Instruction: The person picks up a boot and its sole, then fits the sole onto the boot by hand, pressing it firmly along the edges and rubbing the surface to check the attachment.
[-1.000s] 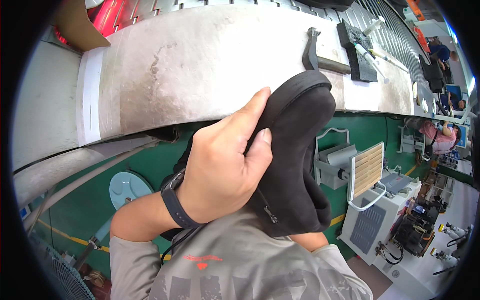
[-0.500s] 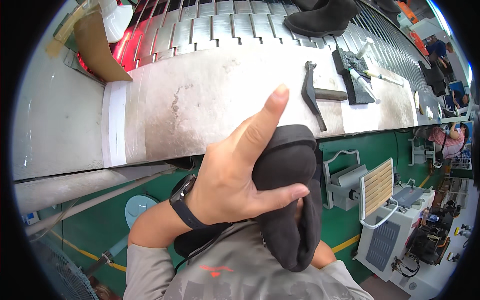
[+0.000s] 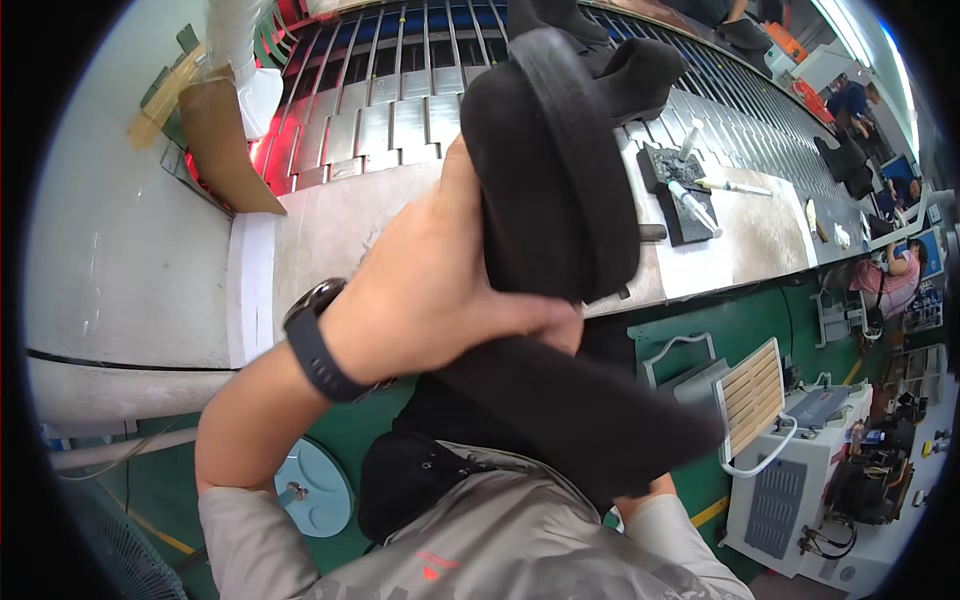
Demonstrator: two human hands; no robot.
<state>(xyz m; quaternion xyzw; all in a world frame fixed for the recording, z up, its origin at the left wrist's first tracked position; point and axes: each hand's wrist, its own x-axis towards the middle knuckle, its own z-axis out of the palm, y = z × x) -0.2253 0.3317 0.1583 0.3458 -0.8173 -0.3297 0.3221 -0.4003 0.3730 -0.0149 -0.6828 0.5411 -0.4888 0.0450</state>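
A black suede-like boot (image 3: 540, 180) is held tilted in front of me, its foot toward the conveyor and its sole edge facing right. Its shaft (image 3: 590, 410) slants down to the right over my lap and is smeared by motion. My left hand (image 3: 430, 260), wearing a watch, wraps round the boot near the ankle, thumb across it. My right forearm comes up at the lower right; the hand itself is hidden behind the shaft. On the bench, the hammer's handle end (image 3: 653, 232) peeks out beyond the boot, which covers the rest.
More black boots (image 3: 640, 75) stand on the slatted metal conveyor (image 3: 400, 130). A dark block (image 3: 660, 170) with syringes sits on the pale bench (image 3: 320, 210). Cardboard (image 3: 225, 145) stands at the left. A wooden-slatted seat (image 3: 750, 400) and a machine are at the right, people beyond.
The boot has been lifted and turned, from over my lap to above the bench. My left hand has gone from spread fingers on the boot to wrapping round it. The hammer has become mostly hidden.
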